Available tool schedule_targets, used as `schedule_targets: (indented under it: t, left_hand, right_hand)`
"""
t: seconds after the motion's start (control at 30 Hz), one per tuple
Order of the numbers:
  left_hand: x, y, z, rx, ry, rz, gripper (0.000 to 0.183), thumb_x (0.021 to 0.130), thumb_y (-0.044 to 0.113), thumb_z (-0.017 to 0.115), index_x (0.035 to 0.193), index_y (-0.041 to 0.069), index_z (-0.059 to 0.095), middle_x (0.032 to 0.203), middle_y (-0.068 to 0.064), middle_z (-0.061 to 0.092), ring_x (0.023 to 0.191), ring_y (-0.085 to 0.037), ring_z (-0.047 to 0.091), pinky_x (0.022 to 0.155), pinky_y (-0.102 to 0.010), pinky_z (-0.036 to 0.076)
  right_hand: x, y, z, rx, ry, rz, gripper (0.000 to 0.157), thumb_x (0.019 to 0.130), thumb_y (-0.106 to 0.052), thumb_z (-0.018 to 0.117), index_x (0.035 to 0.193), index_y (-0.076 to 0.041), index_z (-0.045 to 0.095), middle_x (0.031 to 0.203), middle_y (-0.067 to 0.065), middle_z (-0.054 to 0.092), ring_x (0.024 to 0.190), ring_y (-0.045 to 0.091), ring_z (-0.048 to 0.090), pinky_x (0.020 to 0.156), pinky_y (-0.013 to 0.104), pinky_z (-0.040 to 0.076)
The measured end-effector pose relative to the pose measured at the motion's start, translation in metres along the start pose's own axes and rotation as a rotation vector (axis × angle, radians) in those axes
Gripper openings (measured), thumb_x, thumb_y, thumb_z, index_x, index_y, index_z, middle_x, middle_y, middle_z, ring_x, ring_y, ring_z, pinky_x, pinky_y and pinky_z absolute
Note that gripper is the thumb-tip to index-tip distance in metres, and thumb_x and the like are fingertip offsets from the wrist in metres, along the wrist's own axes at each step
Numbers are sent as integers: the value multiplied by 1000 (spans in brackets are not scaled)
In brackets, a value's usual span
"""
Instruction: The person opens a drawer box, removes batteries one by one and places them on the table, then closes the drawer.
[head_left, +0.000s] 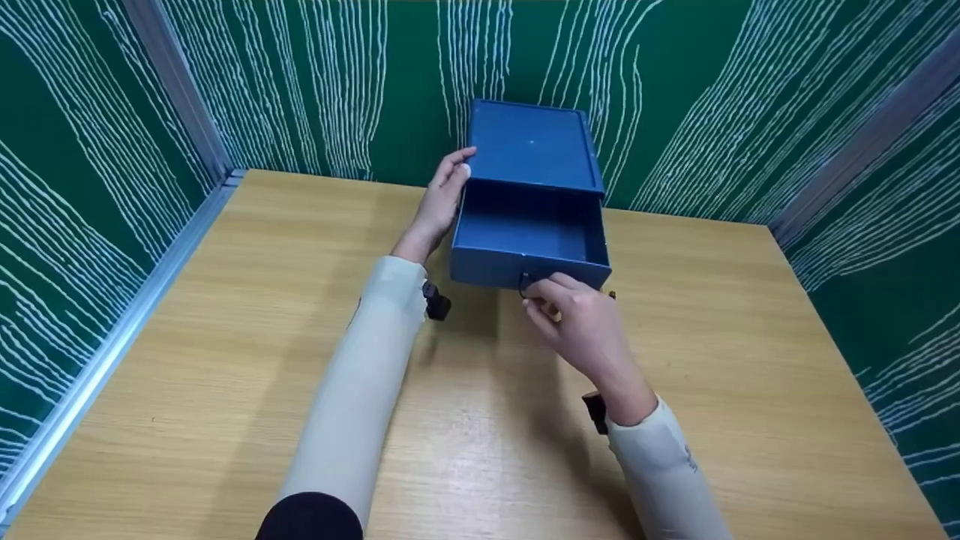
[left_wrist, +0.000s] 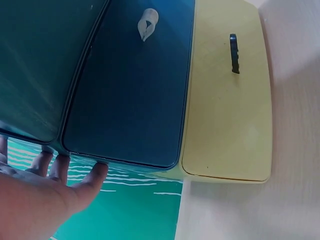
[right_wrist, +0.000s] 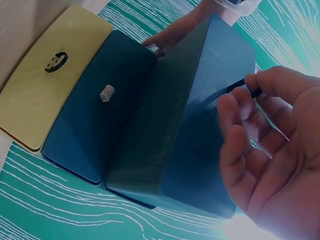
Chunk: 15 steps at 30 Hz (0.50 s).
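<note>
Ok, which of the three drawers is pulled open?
The top blue drawer: the right hand pinches its black handle. The middle blue drawer, with a white pull, and the bottom yellow drawer are shut.

Counter (head_left: 225, 337): light wood-toned top with a fine grain running roughly from side to side, pale in the wrist views.
Outline: straight left, right and back edges; narrower toward the back as the head view shows it.
Back edge: meets the green wall (head_left: 412, 90).
Left edge: runs along a metal rail (head_left: 112, 349).
On it: a stack (head_left: 532, 146) of drawers, upright at the back, right of the middle.
Base: the yellow drawer unit (left_wrist: 227, 115), lowest in the stack, resting on the counter.
Surface: a soft sheen toward the front middle, a few tiny dark specks, shadows before the stack.
</note>
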<state>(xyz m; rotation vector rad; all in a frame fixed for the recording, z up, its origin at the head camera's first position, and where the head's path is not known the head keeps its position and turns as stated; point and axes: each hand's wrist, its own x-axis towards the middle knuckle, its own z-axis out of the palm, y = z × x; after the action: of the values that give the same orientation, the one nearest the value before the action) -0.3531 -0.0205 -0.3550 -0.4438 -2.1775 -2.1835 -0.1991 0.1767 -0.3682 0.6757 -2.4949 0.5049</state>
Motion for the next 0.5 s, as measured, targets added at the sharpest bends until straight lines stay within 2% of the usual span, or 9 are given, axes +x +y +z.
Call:
schedule_targets:
  t: [0.17,0.5]
  left_hand:
    - [0,0,-1,-3,-5,-25,36,96,29,30,131,22,36,141,3,25,127,-11,26,105,-34,19]
    - [0,0,-1,-40,-8,-13,36,96,27,31,131,20,36,141,3,26,128,-10,25,105,-32,20]
  right_hand:
    - [5,5,1,23,-10,36,8,82,-22,59,83,-15,64,76,-3,60,63,9,54,57,25,48]
    - [19,16,8,115,6,100,14,83,-28,57,85,-16,64,82,-4,60,66,11,55,59,26,49]
